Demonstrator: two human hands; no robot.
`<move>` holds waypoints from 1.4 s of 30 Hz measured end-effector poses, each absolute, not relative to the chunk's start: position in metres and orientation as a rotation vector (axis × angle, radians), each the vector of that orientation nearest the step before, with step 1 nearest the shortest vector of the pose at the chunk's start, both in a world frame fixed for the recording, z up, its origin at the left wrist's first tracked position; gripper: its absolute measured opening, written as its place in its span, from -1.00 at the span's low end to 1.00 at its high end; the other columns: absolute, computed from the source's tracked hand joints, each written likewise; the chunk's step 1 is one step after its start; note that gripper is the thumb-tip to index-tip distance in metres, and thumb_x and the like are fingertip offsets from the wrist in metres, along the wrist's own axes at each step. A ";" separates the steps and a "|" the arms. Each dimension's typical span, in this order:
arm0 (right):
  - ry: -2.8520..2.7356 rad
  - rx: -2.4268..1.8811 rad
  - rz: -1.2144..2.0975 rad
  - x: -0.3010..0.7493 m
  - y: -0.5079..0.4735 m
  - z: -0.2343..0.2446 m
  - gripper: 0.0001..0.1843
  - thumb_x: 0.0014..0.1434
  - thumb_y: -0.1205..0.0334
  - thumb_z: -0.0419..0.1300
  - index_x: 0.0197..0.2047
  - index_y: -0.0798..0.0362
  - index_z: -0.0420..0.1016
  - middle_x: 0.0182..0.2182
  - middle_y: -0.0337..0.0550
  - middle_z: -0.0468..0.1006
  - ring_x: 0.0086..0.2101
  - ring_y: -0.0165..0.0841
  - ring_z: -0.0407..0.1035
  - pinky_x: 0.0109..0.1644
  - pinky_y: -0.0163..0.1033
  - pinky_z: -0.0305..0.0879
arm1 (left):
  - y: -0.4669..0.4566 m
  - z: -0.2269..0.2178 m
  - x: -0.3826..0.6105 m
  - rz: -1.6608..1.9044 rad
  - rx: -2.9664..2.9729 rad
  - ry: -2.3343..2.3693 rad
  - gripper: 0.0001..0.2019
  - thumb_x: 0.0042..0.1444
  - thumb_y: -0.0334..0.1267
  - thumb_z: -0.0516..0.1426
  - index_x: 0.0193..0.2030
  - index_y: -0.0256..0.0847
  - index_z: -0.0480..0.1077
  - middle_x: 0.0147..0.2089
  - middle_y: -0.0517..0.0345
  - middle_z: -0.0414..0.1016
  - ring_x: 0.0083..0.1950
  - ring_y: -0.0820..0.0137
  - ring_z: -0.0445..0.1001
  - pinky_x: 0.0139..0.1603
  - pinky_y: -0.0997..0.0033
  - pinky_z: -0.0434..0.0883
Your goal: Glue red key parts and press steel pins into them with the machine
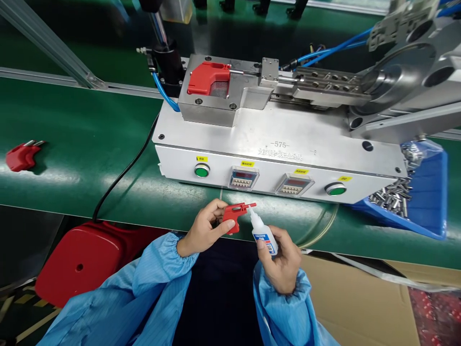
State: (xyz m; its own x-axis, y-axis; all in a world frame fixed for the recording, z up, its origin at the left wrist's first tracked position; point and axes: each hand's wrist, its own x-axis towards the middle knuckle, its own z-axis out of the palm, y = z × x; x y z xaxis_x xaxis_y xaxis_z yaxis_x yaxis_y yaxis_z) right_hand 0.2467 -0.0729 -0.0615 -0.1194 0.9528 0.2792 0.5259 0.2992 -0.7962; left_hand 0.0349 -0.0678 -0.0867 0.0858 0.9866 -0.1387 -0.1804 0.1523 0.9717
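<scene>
Pinched between thumb and fingers of my left hand is a red plastic part with a thin stem pointing right. My right hand is wrapped round a small white glue bottle with a blue Loctite label. The bottle tilts up to the left, its nozzle at or just beside the stem; whether they touch I cannot tell. Behind both hands stands a metal press fixture, with another red part seated in its block and a metal rod against that part's right side.
On the green bench at the left lies a red part with two metal pins. A blue bin of metal pins stands at the right. A red stool and a cardboard box are below the bench edge. A black cable crosses the bench.
</scene>
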 end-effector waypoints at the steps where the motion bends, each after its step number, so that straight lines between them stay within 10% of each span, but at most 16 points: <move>1: -1.769 -1.338 0.671 0.247 -0.073 -0.061 -0.90 0.35 0.18 0.25 -0.12 0.01 0.48 -0.43 -0.27 0.55 -0.57 -0.42 0.31 -0.54 -0.32 0.21 | -0.068 -0.087 0.035 1.129 1.004 1.086 -0.60 0.29 0.12 0.31 -0.12 -0.20 0.40 -0.30 0.08 0.68 -0.38 0.40 0.58 -0.35 0.47 0.45; 42: -1.994 -1.264 0.199 0.239 -0.071 -0.065 -0.88 0.31 0.29 0.25 -0.08 -0.02 0.45 -0.42 -0.19 0.53 -0.48 -0.30 0.35 -0.36 -0.19 0.36 | -0.069 -0.088 0.035 1.159 1.036 1.121 -0.59 0.26 0.15 0.31 -0.13 -0.17 0.38 -0.35 0.17 0.60 -0.41 0.43 0.48 -0.36 0.46 0.40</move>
